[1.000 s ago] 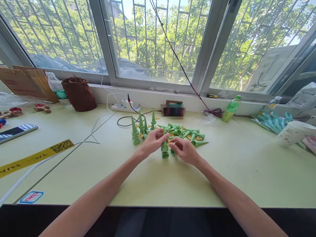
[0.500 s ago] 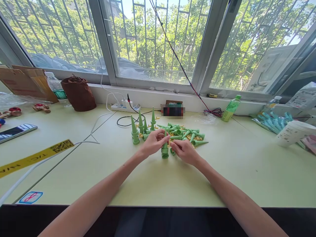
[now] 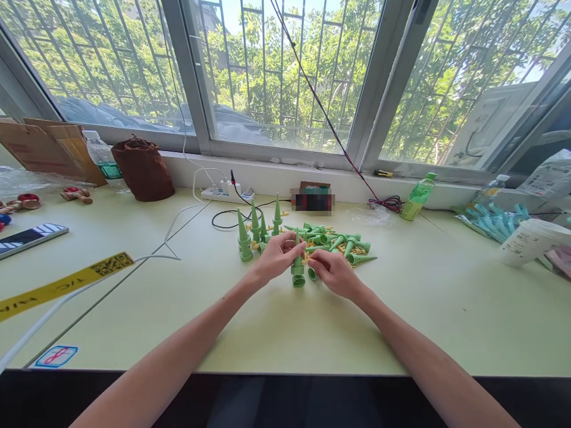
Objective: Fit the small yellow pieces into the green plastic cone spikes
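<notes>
My left hand (image 3: 281,255) is closed on a green plastic plant watering spike (image 3: 298,270), its point up and its open threaded end toward me. Against its side, my right hand (image 3: 333,270) pinches a small yellow valve piece (image 3: 306,259); whether this is seated in the spike cannot be made out. Just behind my right hand lies a pile of green spikes (image 3: 350,242) mixed with small yellow pieces. Several spikes (image 3: 244,241) stand upright left of my left hand, some with yellow pieces in their sides. Another green part (image 3: 313,274) sits partly hidden beside my right fingers.
A power strip (image 3: 227,191) and a black cable lie at the back by the window. To the left are a brown pouch (image 3: 143,169), a phone (image 3: 33,239) and a yellow tag (image 3: 66,285). A green bottle (image 3: 418,196) and a white cup (image 3: 533,241) stand at right.
My right fingers have shifted very slightly, and more of the yellow piece shows between them and the spike. My left hand keeps its hold in nearly the same place.
</notes>
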Motion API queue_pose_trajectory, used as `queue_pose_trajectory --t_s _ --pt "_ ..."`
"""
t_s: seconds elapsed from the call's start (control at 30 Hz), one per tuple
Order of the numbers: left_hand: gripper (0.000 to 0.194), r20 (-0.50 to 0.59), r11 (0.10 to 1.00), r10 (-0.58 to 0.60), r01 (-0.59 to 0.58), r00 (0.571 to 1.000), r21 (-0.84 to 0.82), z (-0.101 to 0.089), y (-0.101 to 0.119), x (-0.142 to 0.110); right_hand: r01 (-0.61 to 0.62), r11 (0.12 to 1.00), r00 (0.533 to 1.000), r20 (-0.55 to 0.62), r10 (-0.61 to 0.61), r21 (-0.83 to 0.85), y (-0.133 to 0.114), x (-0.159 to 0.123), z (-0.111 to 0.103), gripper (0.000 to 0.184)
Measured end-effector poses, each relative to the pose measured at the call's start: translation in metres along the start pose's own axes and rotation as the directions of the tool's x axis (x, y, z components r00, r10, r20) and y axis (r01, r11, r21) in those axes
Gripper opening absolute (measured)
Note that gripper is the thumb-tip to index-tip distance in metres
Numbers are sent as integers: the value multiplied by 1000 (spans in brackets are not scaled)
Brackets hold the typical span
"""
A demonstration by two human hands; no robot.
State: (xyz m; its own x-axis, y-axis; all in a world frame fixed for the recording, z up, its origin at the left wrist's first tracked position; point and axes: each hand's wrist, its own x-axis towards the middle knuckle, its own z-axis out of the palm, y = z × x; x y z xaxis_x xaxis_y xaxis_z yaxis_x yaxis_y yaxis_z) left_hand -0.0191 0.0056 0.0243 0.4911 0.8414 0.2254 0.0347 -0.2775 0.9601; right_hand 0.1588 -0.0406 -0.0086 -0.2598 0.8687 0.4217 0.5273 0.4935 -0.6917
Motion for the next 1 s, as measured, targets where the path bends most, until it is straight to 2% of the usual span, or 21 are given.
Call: queue_pose_trajectory --t_s 0.2,0.47,0.7,0.9,1.0 --pt "33 14 1000 8 -8 1000 -10 1 1 0 -5 999 1000 8 5 -32 -1 1 -1 37" --pt "36 -43 1000 2 -2 999 -8 -1 -3 2 -11 999 1000 -17 12 47 0 0 1 22" --pt "35 -22 1000 5 -5 1000 0 0 -2 1 -16 999 1000 11 16 34 0 0 -1 23" --pt "34 9 1000 25 -25 1000 7 -1 0 -1 11 999 1000 6 -11 -40 -3 0 -2 36" --pt "36 -3 1000 11 -11 1000 14 -1 0 0 -7 1000 1000 -7 7 -24 -4 0 -1 32"
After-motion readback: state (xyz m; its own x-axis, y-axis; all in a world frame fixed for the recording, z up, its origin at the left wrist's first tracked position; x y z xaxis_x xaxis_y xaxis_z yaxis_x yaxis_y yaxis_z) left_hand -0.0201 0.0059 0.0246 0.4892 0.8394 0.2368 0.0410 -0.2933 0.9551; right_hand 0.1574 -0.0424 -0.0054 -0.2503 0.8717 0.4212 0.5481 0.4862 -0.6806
